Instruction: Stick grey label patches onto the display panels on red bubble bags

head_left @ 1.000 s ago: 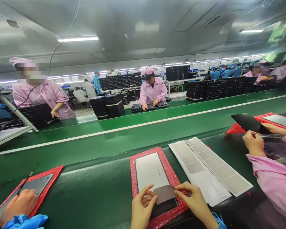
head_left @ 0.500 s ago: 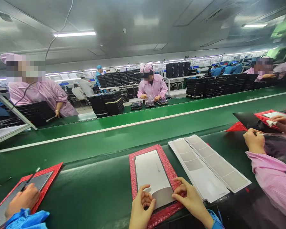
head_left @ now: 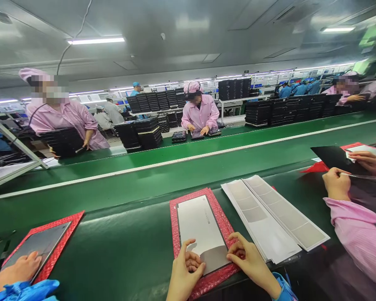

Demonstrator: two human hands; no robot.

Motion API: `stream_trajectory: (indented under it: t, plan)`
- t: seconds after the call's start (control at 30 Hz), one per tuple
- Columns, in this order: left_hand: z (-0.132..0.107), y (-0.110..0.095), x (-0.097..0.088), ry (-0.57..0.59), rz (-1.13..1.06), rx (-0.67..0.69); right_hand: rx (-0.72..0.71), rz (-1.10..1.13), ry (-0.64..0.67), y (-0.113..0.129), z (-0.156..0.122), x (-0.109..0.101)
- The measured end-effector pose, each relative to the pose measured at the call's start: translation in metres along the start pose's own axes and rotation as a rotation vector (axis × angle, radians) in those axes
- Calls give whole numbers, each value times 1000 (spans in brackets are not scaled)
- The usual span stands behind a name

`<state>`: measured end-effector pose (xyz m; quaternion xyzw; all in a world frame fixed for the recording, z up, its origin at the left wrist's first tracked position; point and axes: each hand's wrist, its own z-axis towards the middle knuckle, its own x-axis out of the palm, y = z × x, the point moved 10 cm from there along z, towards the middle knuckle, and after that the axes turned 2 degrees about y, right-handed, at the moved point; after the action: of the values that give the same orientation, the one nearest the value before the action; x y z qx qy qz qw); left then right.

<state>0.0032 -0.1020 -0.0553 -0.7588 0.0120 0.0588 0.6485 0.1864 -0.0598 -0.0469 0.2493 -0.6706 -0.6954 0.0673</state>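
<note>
A pale flat panel (head_left: 198,219) with dark edges lies on red bubble wrap (head_left: 174,225) in front of me. Across its near end is a grey sticker (head_left: 215,258), its far edge curved upward. My left hand (head_left: 188,267) is closed at the sticker's left edge, thumb against it and index finger raised. At the right edge, my right hand (head_left: 249,259) pinches the sticker's corner between thumb and fingers. To the right lie two white backing sheets (head_left: 274,240) bearing similar grey rectangles.
On the left, a co-worker's hand (head_left: 21,267) rests on another panel (head_left: 47,238) over red wrap. At right, a pink sleeve (head_left: 354,238) reaches in beside a black sheet (head_left: 332,161). A green conveyor belt (head_left: 144,177) runs behind, with black stacks (head_left: 148,136) beyond.
My hands and the sticker stay almost in place. The left co-worker's hand has moved left and now lies flat on its panel. Across the belt, a person in pink has lifted a black stack slightly.
</note>
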Motion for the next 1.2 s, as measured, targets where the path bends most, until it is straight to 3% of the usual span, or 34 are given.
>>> stream_trajectory:
  t: [0.43,1.2]
  plan:
    - [-4,1,-8,-90,44,-11,-25,-46,0,-6,-1,3]
    - [-4,2,-8,-100,45,-8,-72,-141,-22,-8,-2,3]
